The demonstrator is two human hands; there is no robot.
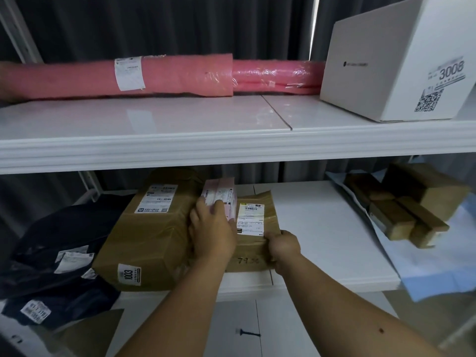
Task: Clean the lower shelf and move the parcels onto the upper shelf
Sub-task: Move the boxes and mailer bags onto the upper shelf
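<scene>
On the lower shelf point(322, 228) lies a small brown taped box point(253, 228) with a white label. My right hand point(283, 249) grips its near right corner. A pink parcel point(222, 195) rests on the box's left side, and my left hand point(210, 231) is closed over it, fingers on its labels. A larger brown box marked 1003 point(149, 235) stands just left of them. The upper shelf point(180, 119) carries a long pink roll point(180, 74) and a white box marked 3008 point(391, 65).
Dark plastic mail bags point(56, 253) are heaped at the lower shelf's left end. At its right end brown taped blocks point(401, 210) lie on white and blue sheets point(422, 271) that hang over the edge. A dark screw point(247, 333) lies on the surface below.
</scene>
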